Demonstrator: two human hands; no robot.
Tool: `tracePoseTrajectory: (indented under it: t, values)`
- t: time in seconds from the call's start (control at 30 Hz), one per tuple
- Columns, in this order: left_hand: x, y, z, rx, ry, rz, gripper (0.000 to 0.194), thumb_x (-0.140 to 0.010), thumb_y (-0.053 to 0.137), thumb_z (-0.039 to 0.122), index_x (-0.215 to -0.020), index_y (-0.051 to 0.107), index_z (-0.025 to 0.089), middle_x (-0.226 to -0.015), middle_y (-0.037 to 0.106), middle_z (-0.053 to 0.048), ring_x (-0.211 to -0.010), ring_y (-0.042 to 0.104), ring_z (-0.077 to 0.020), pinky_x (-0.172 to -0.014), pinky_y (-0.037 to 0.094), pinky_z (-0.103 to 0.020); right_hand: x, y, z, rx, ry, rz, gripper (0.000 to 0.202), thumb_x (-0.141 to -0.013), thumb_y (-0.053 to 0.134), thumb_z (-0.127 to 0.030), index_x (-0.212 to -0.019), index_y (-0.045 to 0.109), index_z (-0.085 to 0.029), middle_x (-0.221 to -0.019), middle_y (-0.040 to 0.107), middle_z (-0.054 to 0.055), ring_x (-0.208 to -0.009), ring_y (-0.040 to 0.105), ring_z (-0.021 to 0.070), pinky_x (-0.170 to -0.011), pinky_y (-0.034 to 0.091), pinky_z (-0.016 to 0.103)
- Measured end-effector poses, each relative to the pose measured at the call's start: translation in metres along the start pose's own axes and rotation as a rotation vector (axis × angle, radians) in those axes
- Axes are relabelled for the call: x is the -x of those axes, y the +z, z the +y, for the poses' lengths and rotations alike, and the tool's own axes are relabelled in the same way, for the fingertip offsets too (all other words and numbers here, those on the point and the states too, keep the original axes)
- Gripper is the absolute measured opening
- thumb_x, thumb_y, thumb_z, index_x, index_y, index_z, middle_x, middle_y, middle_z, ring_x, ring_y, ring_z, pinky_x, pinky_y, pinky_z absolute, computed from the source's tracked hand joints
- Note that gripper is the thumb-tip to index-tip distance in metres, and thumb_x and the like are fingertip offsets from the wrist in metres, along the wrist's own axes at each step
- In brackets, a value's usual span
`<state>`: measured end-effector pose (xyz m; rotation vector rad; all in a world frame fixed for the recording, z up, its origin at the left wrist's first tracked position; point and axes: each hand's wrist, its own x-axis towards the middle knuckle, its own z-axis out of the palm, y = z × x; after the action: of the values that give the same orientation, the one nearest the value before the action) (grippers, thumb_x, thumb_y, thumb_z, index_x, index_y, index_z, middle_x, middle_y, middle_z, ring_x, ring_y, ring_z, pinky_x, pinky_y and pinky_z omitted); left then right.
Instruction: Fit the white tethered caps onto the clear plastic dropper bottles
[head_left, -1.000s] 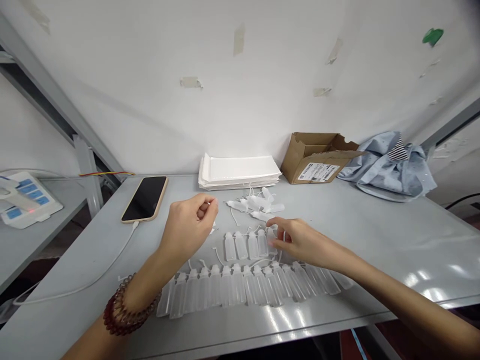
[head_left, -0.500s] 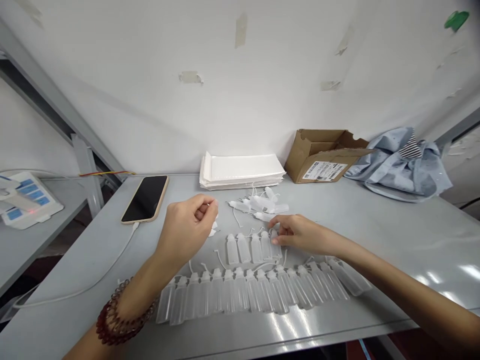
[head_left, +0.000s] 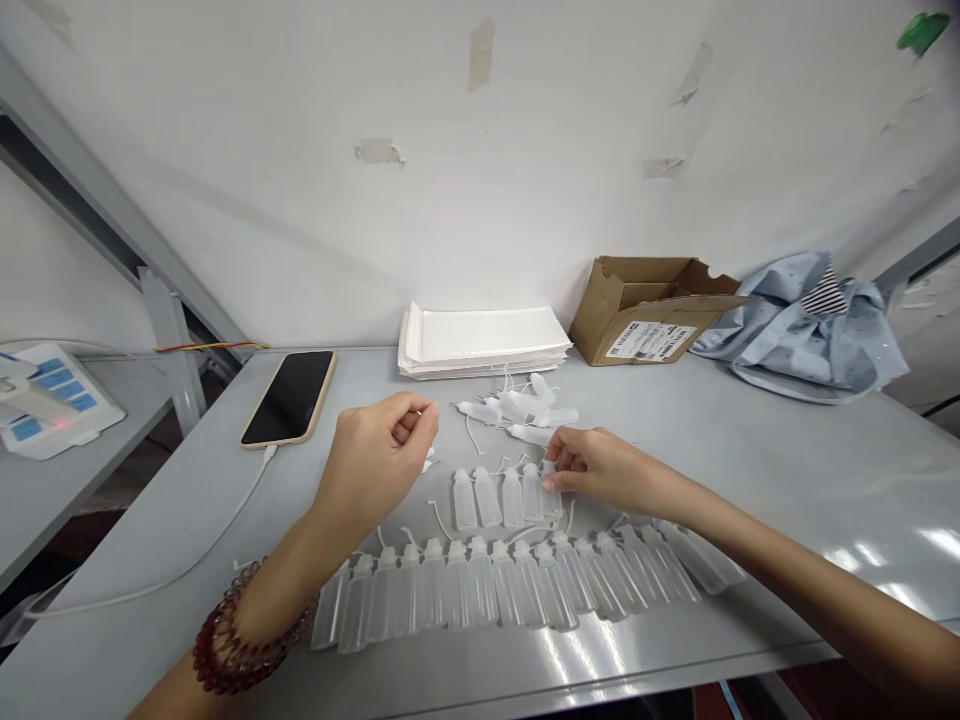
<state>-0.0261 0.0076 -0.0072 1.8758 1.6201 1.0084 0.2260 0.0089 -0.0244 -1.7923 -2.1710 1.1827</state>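
My right hand [head_left: 592, 466] pinches the small translucent squeeze bottle [head_left: 553, 500] at the right end of a short row, thumb and fingertips around its top. The other small bottles [head_left: 487, 498] lie side by side to its left, with thin white cap straps at their necks. My left hand [head_left: 379, 450] hovers left of this row, fingers curled together; whatever they hold is hidden. Small white pieces beneath it are partly covered. Nearer me lies a long row of larger translucent bottles [head_left: 457, 590]. Beyond the short row is a loose pile of small needle-tipped bottles [head_left: 521, 405].
A stack of white envelopes [head_left: 487, 338] rests against the wall, beside an open cardboard box [head_left: 645, 315] and a light blue cloth [head_left: 806, 335]. On the left, a phone [head_left: 291, 398] is plugged into a white cable [head_left: 232, 525] running across the grey table [head_left: 750, 450].
My right hand's fingers have drawn in around the end bottle's top. The left hand stays almost where it was.
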Motion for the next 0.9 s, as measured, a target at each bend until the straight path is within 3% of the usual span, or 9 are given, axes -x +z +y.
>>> tracePoseTrajectory:
  t: [0.4, 0.53, 0.67, 0.9]
  values:
    - [0.0, -0.001, 0.0, -0.028, -0.011, 0.031, 0.023, -0.083, 0.054, 0.034, -0.074, 0.067, 0.018, -0.056, 0.062, 0.002, -0.047, 0.056, -0.0126, -0.048, 0.045, -0.023, 0.003, 0.003, 0.002, 0.166, -0.038, 0.105, 0.027, -0.08, 0.061, -0.043, -0.09, 0.062, -0.017, -0.085, 0.062, 0.006, -0.07, 0.056, 0.0179, -0.059, 0.041, 0.029]
    - [0.0, -0.001, 0.001, -0.013, -0.016, 0.032, 0.022, -0.083, 0.055, 0.035, -0.075, 0.067, 0.018, -0.056, 0.062, 0.002, -0.048, 0.056, -0.0126, -0.048, 0.045, -0.022, 0.006, 0.004, 0.0, 0.189, -0.095, 0.155, 0.022, -0.082, 0.061, -0.039, -0.088, 0.063, -0.017, -0.097, 0.059, 0.008, -0.078, 0.058, 0.0192, -0.068, 0.044, 0.032]
    - [0.001, -0.001, 0.001, -0.009, -0.015, 0.025, 0.022, -0.083, 0.054, 0.034, -0.073, 0.066, 0.018, -0.055, 0.06, 0.003, -0.048, 0.055, -0.0121, -0.048, 0.044, -0.022, 0.01, 0.006, -0.003, 0.162, -0.176, 0.166, 0.017, -0.085, 0.06, -0.033, -0.087, 0.061, -0.017, -0.093, 0.06, 0.006, -0.079, 0.058, 0.0186, -0.069, 0.044, 0.031]
    - [0.001, -0.003, 0.001, 0.0, -0.018, 0.032, 0.023, -0.083, 0.055, 0.035, -0.075, 0.067, 0.017, -0.056, 0.061, 0.002, -0.047, 0.055, -0.0124, -0.048, 0.044, -0.023, 0.018, 0.005, -0.003, 0.132, -0.102, 0.132, 0.03, -0.087, 0.055, -0.043, -0.101, 0.061, -0.017, -0.098, 0.063, 0.008, -0.083, 0.058, 0.0212, -0.07, 0.045, 0.033]
